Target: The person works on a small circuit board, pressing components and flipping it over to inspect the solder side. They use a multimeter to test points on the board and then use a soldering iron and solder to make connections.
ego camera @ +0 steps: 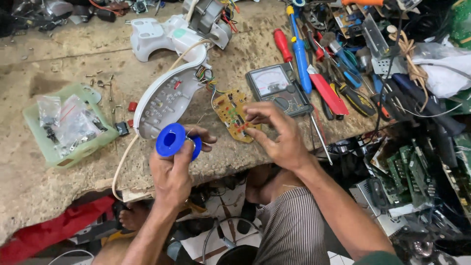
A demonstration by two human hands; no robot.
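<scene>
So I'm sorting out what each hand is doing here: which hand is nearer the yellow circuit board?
Right. The right hand has its fingertips at the yellow circuit board, seemingly touching its lower right edge. The left hand is off to the board's lower left, holding a blue spool.

The left hand [172, 167] hides part of the blue spool [172, 140], the right hand [277, 135] covers the yellow circuit board's [230, 112] near-right corner, and far tools are cut off.

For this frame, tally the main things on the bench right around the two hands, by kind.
Blue spool, in left hand: 1
Yellow circuit board, under right hand: 1
Analog meter: 1
White plastic housing: 1
Green tray: 1
Total: 5
</scene>
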